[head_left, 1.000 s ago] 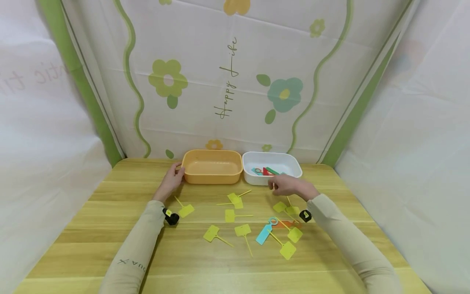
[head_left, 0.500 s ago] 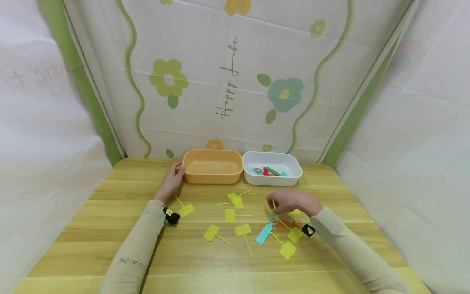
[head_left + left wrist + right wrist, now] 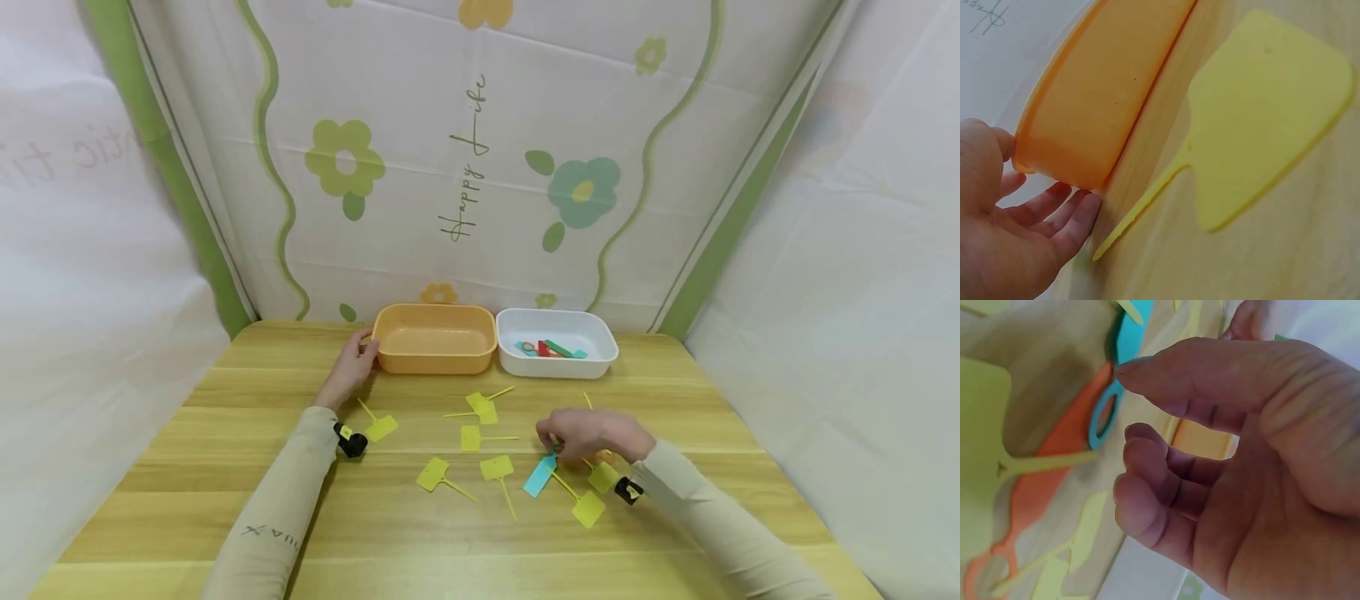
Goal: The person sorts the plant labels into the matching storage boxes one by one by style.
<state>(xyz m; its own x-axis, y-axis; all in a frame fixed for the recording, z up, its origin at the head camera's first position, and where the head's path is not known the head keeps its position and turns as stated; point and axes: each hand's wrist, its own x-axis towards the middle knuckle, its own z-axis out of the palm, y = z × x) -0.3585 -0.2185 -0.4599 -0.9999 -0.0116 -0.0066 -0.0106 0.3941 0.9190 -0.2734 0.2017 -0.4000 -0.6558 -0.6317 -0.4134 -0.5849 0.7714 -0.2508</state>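
Observation:
My left hand [image 3: 348, 368] rests against the left end of the orange plastic box [image 3: 435, 365]. Its fingertips [image 3: 1087, 212] lie along the box's end wall, beside a yellow T-shaped plant label [image 3: 1266, 119]. My right hand [image 3: 594, 433] is low over a turquoise hang tag [image 3: 538, 478] with a ring end. In the right wrist view the thumb tip is right at the tag's neck, the other fingers are bent, and a gap shows between them. An orange hang tag [image 3: 1063, 437] lies under the turquoise ring, with a yellow plant label [image 3: 979, 450] across it.
A white box [image 3: 558, 367] stands right of the orange one, holding several turquoise, red and green tags [image 3: 558, 348]. More yellow plant labels [image 3: 470, 438] lie scattered across the wooden table [image 3: 300, 517]. A printed cloth [image 3: 405, 100] hangs behind the boxes.
My right hand has come back from the white box's front edge toward me and down to the turquoise tag, passing the yellow labels. The left hand stays at the orange box.

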